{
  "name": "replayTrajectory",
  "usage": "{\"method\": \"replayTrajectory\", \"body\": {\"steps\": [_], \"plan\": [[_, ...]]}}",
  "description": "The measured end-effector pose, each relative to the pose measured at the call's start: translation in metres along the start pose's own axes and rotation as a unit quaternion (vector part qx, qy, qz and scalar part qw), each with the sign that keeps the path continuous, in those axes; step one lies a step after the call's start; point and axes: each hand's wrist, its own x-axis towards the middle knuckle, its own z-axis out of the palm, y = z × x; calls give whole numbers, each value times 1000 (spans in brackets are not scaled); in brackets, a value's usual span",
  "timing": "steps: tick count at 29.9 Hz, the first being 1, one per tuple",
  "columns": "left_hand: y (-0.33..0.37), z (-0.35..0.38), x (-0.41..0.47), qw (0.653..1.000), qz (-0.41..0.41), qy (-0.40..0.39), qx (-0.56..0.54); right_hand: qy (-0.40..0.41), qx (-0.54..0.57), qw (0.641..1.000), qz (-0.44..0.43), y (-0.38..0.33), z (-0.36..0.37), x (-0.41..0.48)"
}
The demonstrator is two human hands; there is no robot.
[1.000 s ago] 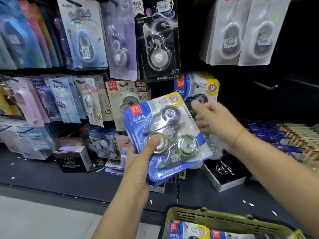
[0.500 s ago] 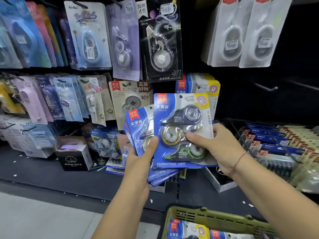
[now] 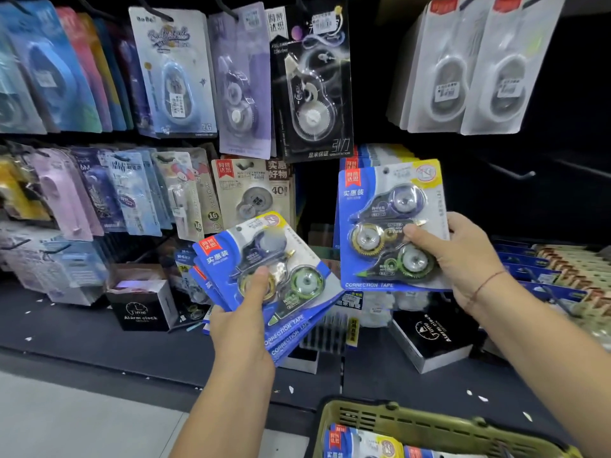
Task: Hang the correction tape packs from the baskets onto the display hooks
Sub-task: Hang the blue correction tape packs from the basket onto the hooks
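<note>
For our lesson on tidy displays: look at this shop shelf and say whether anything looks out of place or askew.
Yes. One black alarm clock box lies tilted on the dark shelf at right, a second alarm clock box stands open further left, and small white scraps litter the shelf.

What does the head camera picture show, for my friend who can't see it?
The right hand holds one blue pack up by matching hung packs, while the left hand grips a fanned stack. A green basket with more packs sits below.
</note>
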Motion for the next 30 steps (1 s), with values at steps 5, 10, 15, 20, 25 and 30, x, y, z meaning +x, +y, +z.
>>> {"method": "replayTrajectory", "body": {"steps": [5,10,15,20,25,30], "plan": [[6,-1,-3,1000,8,15,-14,28,-23,999,-6,11,8,12],[10,-1,-4,999,11,22,-26,44,-164,985,-22,24,19,39],[6,1,-4,999,5,-29,-14,20,-254,966,29,34,23,52],[1,7,-6,997,4,-77,5,121,-292,949,-21,22,22,29],[-4,15,-15,991,30,-127,18,-129,-141,981,-13,6,45,-29],[-8,18,-20,986,62,-145,58,-141,-100,985,0,5,54,-50]]}}
